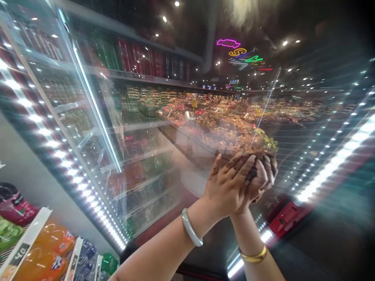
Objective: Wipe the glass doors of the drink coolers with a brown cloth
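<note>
Glass (152,168) gleams (bright strips (77,179) alongside).

Bright light strips (66,162), dark ceiling (193,19)

The large glass pane (175,144) was see-through, hazy in patches and streaked with reflected light. It stood near the drink bottles (43,249).

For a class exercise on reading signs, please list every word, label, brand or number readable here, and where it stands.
"40": price tag at lower left.
Smaller price tag: too blurred.
Orange bottles: labels too blurred.
Coloured neon signs: no word legible.
Distant blue signs: too small.
</note>
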Action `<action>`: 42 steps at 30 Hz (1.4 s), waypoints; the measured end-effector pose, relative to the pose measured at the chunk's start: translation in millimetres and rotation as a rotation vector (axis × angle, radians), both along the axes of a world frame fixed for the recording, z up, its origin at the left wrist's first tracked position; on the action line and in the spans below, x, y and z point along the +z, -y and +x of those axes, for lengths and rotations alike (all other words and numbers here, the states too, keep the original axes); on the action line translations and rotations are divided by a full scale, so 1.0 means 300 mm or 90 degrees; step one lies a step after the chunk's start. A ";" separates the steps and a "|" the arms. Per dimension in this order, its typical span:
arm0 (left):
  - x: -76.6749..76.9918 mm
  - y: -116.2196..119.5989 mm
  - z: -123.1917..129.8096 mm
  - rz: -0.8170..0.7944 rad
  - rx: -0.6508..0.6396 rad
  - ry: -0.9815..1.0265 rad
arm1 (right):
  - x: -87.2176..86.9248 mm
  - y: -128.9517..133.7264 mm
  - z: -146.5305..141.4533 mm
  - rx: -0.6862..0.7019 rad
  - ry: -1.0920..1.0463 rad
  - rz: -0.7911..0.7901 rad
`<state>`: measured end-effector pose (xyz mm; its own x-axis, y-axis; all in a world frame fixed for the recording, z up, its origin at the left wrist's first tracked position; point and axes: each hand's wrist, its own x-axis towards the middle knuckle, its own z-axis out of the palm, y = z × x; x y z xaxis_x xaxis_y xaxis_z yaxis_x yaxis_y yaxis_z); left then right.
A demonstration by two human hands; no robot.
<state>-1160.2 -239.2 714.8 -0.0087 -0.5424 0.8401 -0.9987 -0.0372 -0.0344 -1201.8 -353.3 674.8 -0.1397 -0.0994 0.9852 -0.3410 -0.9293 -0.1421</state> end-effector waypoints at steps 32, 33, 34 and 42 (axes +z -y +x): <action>-0.140 -0.172 0.291 -0.012 0.149 -0.038 | -0.032 -0.225 0.293 -0.033 0.046 -0.062; -0.106 -0.197 0.322 -0.013 0.144 -0.036 | 0.001 -0.255 0.331 -0.040 0.063 -0.062; -0.091 -0.224 0.356 -0.020 0.145 -0.038 | 0.020 -0.286 0.366 -0.038 0.061 -0.066; -0.448 -0.300 0.446 -0.087 0.197 -0.012 | -0.277 -0.338 0.358 0.116 -0.158 -0.134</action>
